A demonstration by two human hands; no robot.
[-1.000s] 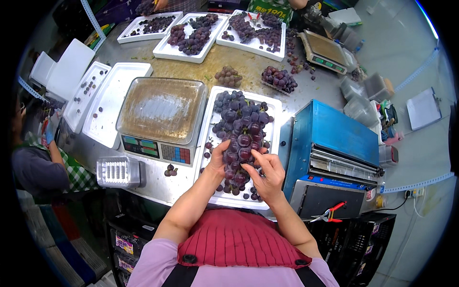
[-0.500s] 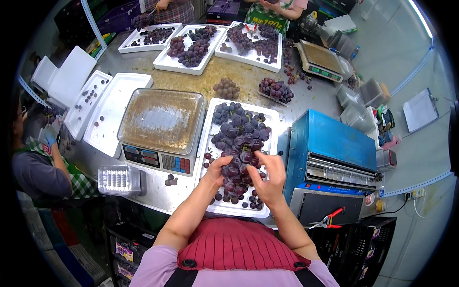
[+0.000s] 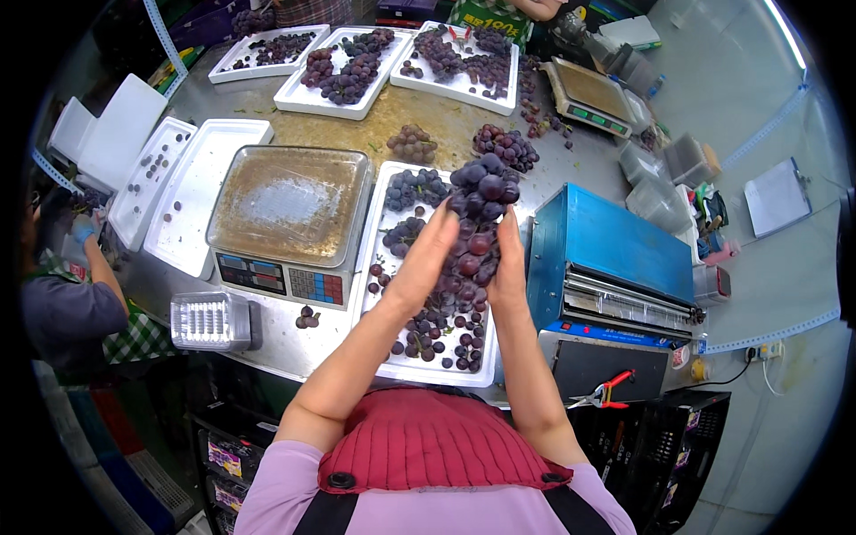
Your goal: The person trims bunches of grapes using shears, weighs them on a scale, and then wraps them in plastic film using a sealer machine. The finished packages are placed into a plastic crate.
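Note:
A bunch of dark purple grapes (image 3: 477, 241) is raised between my two hands above a white foam tray (image 3: 489, 352). My left hand (image 3: 432, 254) is closed along its left side, the palm turned inward. Against its right side lies my right hand (image 3: 508, 263), also closed on the bunch; part of the fingers is behind the grapes. Beneath, the tray carries smaller clusters (image 3: 416, 189) at its far end and several loose grapes (image 3: 419, 343) at its near end.
Left of the tray stands a weighing scale (image 3: 290, 223), with clear plastic boxes (image 3: 209, 321) nearer. A blue wrapping machine (image 3: 615, 259) is at right, with red-handled shears (image 3: 606, 392) in front. Grape-filled trays (image 3: 334, 109) line the far side. A co-worker's arm (image 3: 102, 267) is at left.
Both hands have gone from picking at the bunch on the tray to holding it up between them, farther from me. The view has shifted slightly.

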